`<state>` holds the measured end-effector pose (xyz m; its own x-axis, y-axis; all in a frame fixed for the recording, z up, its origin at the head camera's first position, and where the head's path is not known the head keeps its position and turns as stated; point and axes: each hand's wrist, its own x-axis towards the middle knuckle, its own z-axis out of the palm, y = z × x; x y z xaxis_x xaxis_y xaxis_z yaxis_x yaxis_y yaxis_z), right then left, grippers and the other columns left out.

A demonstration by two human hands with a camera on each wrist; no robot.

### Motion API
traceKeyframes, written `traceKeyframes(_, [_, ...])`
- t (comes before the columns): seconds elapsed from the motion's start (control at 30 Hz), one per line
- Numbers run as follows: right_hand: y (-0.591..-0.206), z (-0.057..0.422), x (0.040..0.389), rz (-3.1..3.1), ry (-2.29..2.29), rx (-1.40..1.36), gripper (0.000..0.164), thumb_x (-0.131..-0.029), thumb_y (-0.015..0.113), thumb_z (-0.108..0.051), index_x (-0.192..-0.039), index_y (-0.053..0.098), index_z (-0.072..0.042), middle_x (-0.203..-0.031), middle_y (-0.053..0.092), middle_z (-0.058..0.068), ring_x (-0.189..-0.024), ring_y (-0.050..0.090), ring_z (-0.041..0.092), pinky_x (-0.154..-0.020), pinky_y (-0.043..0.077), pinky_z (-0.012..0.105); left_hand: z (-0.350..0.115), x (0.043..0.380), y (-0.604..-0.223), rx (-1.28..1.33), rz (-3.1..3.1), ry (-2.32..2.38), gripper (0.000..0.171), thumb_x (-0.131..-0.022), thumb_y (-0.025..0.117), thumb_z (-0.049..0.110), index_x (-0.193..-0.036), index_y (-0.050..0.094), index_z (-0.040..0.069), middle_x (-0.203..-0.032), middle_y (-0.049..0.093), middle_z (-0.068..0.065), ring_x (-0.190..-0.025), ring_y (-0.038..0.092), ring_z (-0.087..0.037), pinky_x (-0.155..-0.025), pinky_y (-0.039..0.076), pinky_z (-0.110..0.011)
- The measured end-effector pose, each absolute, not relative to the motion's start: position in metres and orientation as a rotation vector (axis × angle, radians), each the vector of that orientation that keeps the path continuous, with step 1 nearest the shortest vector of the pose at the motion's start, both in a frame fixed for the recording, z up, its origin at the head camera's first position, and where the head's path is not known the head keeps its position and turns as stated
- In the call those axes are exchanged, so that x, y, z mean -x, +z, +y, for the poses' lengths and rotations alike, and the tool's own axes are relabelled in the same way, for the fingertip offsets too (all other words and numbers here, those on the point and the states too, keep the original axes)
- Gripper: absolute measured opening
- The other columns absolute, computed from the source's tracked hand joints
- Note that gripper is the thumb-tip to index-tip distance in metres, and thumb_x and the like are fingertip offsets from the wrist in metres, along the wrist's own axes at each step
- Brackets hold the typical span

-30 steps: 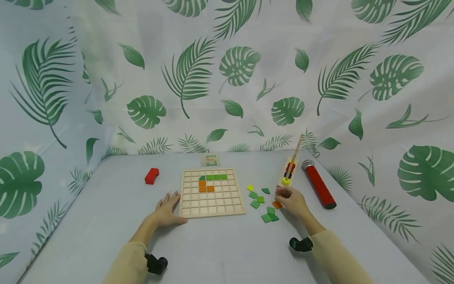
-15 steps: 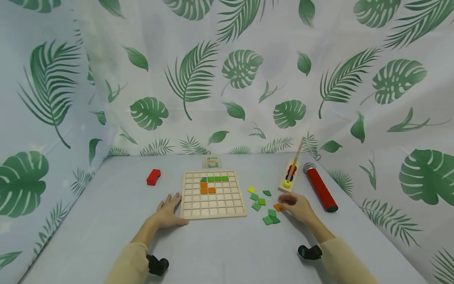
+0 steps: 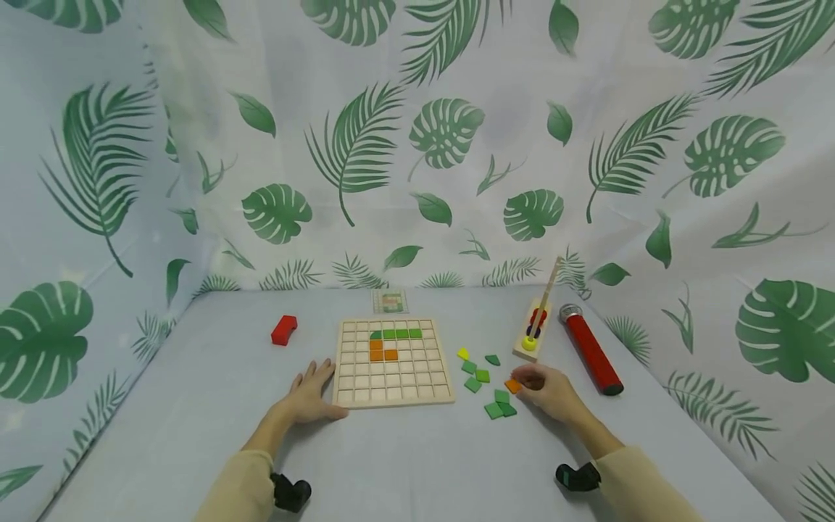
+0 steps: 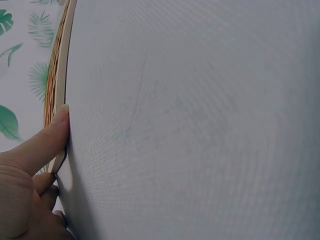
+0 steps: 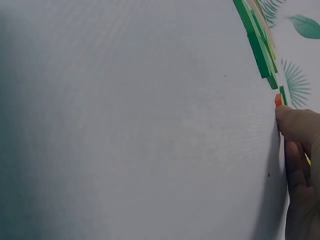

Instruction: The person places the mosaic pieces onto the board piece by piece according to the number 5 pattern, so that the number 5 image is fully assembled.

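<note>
A square wooden grid board (image 3: pixel 417 373) lies at mid-table, with several green and orange tiles in its upper cells. My left hand (image 3: pixel 309 399) rests at the board's lower left corner, fingers spread and fairly straight. In the left wrist view its thumb (image 4: pixel 47 140) touches the board's edge (image 4: pixel 61 65). To the right of the board my right hand (image 3: pixel 548 391) pinches the edge of an orange tile (image 3: pixel 513 386) on the table. The right wrist view shows the thumb (image 5: pixel 300 122) against this tile (image 5: pixel 278 100); the fingertips behind are partly hidden.
Several loose green tiles (image 3: pixel 472 385) and a yellow tile (image 3: pixel 463 353) lie between board and right hand. A small pattern card (image 3: pixel 390 301) sits behind the board. Farther out are a red block (image 3: pixel 283 330), a wooden toy with a stick (image 3: pixel 527 351) and a red microphone-like tube (image 3: pixel 593 355).
My right hand has come down from near the wooden toy's base to the orange tile, its fingers closing at the edge. The left hand stays at the board; the head view has shifted slightly.
</note>
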<state>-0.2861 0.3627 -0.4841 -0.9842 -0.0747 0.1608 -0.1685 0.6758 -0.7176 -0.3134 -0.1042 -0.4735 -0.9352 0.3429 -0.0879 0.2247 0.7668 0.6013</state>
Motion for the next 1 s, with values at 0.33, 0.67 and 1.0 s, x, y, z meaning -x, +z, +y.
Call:
traceKeyframes(0.33, [-0.486,0.355,0.293,-2.772,1.125,-0.158,0.022,-0.084,0.07,-0.005,-0.105,0.068,-0.01,-0.099,0.066,0.001,-0.089,0.058,0.018,-0.078,0.05,0.023,-0.106,0.312,-0.475,-0.442,2.776,0.898,0.096,-0.073,0.08,0.033,-0.145,0.028,-0.004,-0.152,0.021,-0.024,-0.14,0.004,-0.042,-0.11,0.003,-0.057])
traceKeyframes(0.67, [-0.478,0.354,0.298,-2.77,1.219,-0.066,0.028,-0.088,0.068,-0.018,-0.112,0.064,-0.006,-0.108,0.064,0.007,-0.097,0.057,0.023,-0.084,0.049,0.03,-0.106,0.312,-0.474,-0.437,2.787,0.888,0.096,-0.073,0.08,0.033,-0.145,0.028,-0.004,-0.151,0.021,-0.023,-0.14,0.005,-0.042,-0.11,0.004,-0.057])
traceKeyframes(1.0, [-0.47,0.332,0.307,-2.751,1.198,-0.086,0.03,-0.088,0.067,-0.015,-0.115,0.061,-0.003,-0.109,0.064,0.011,-0.103,0.058,0.027,-0.088,0.049,0.038,-0.108,0.32,-0.478,-0.448,2.793,0.906,0.096,-0.072,0.081,0.035,-0.146,0.031,0.0,-0.152,0.023,-0.02,-0.141,0.008,-0.039,-0.111,0.004,-0.055])
